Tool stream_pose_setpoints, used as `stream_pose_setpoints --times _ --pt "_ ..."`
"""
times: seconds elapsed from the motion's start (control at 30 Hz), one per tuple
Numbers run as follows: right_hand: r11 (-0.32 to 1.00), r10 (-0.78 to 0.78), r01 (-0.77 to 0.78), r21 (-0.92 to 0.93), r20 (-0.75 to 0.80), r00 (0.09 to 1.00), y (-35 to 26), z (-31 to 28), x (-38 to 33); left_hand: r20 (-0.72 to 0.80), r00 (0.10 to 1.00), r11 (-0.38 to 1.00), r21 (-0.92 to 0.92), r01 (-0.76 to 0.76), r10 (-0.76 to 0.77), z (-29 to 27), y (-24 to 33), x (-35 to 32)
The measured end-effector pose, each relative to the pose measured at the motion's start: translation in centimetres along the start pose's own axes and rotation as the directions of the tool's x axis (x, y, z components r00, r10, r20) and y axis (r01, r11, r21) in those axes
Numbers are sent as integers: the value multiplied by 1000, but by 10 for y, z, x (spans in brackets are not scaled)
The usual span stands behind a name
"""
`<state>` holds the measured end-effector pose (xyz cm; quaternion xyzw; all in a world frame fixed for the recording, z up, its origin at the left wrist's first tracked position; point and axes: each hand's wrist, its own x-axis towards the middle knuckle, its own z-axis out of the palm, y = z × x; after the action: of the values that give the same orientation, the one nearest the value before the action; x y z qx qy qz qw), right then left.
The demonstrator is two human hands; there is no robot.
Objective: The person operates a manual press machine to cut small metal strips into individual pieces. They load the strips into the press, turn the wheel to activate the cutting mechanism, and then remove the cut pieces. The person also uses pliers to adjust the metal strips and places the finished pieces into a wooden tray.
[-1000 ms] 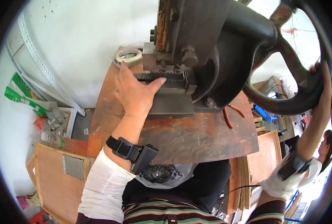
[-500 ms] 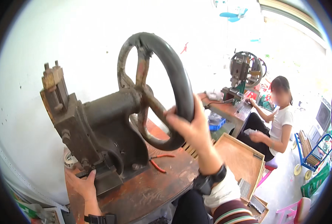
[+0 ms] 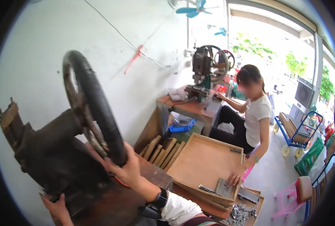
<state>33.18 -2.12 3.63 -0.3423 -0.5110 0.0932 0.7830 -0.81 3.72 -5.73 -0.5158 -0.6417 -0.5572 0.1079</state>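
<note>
A dark hand-operated screw press [image 3: 50,139] stands on the worn wooden table at the left. My right hand [image 3: 128,169] is closed around the lower rim of its big black handwheel [image 3: 99,105]. At the foot of the press, my left hand [image 3: 58,211] reaches in with thumb and fingers on either side of a dark part. What those fingers pinch is too small and dark to make out. Partly hidden behind my right wrist is an orange plier handle [image 3: 121,182] on the tabletop [image 3: 114,205].
Right of the table lies a shallow wooden tray [image 3: 201,158], where a seated co-worker's hand [image 3: 235,177] touches a stack of metal strips [image 3: 224,187]. Small metal pieces [image 3: 242,214] fill a lower tray. A second press [image 3: 203,67] and a blue-framed cart [image 3: 303,128] stand beyond.
My view has swung right, so the press sits farther left. The handwheel has turned, my right hand still on its rim. The co-worker's near hand has moved down to the metal strips.
</note>
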Motion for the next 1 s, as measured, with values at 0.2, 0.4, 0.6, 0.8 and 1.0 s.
stream_pose_setpoints --times 0.2,0.4,0.6,0.8,1.0 --pt "997 -59 58 47 27 998 33 -1 -10 62 997 998 -48 -30 33 13 -47 16" --pt "985 -159 156 67 32 987 43 -2 -14 113 993 996 79 -40 31 3 -40 20" --pt "976 -196 192 101 33 980 44 -2 -10 144 984 994 11 -108 106 0 -48 26" --pt "971 -224 217 102 63 973 46 -2 -10 192 979 998 -21 -63 66 -4 -48 31" --pt "976 -210 204 81 73 975 46 -5 -10 227 971 997 -19 -68 71 -8 -30 26"
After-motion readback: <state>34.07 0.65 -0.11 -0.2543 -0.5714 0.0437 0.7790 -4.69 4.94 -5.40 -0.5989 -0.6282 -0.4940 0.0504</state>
